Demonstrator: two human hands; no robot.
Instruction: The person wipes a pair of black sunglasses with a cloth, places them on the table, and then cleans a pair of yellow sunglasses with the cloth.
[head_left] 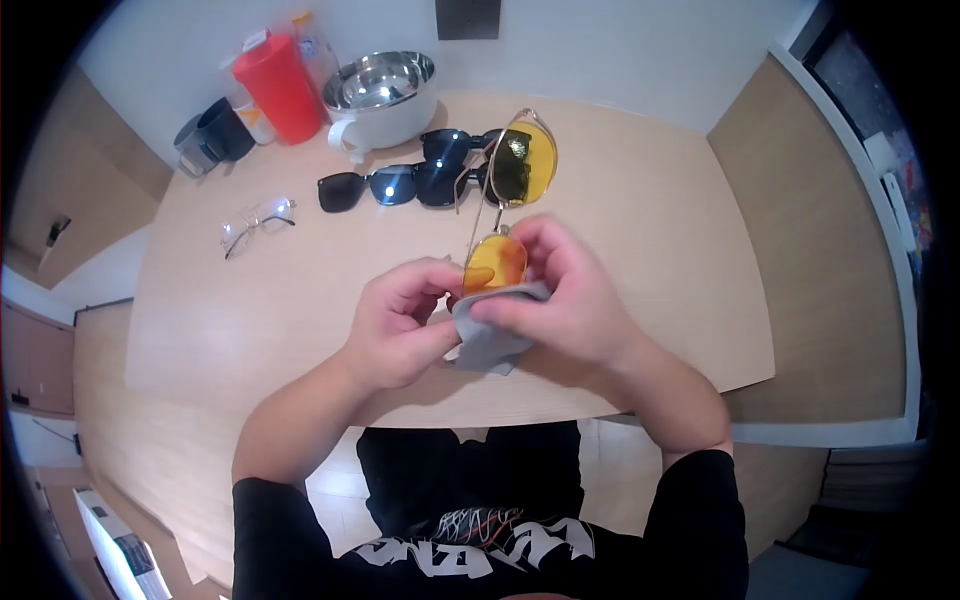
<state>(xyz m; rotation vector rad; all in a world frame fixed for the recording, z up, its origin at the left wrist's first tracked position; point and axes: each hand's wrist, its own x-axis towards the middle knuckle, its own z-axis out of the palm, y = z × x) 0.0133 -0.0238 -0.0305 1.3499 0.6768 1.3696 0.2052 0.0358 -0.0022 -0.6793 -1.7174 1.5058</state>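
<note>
Yellow-lensed glasses (541, 167) with a thin gold frame stand on end above the table, one lens up and the other low between my hands. My left hand (400, 325) is closed at the left side of the lower lens, its fingertips partly hidden behind the frame and cloth. My right hand (570, 290) pinches a grey cloth (490, 340) against the near edge of the lower lens. Its thumb lies on the cloth, and its index finger is bent by the bridge. Fingers show orange through the lower lens.
Dark sunglasses (341, 192) lie behind the yellow pair, with more dark sunglasses (445, 146) behind them. Clear glasses (258, 226) are at left. Along the wall stand dark mugs (225, 130), a red pitcher (278, 90) and a white-handled pot (395, 125) with a steel bowl (375, 82).
</note>
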